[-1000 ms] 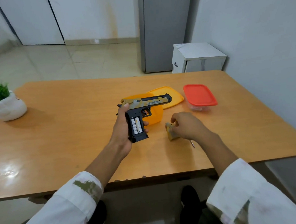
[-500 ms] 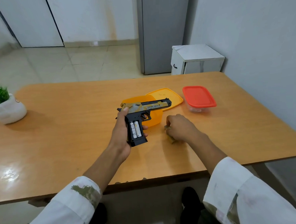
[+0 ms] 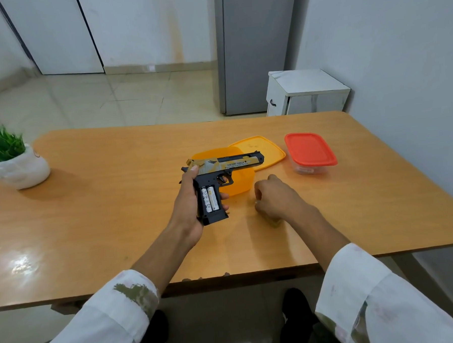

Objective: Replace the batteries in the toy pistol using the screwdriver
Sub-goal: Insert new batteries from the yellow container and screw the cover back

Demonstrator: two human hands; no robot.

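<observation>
My left hand (image 3: 186,207) grips the black and tan toy pistol (image 3: 220,171) by its handle and holds it above the table, barrel pointing right. The handle's battery compartment is open and two white batteries (image 3: 209,199) sit in it side by side. My right hand (image 3: 276,197) rests knuckles-up on the table to the right of the pistol, fingers curled down. A tan piece, the battery cover (image 3: 275,222), peeks out from under its heel. What the fingers hold is hidden. No screwdriver shows.
An orange container (image 3: 243,181) and its orange lid (image 3: 267,149) lie just behind the pistol. A clear box with a red lid (image 3: 309,150) stands further right. A white pot with a green plant (image 3: 16,166) sits at the table's left edge (image 3: 1,199).
My right hand has lowered onto the table and now covers most of the tan cover it held up before. The screwdriver tip seen beside its wrist is out of sight. The pistol stays put.
</observation>
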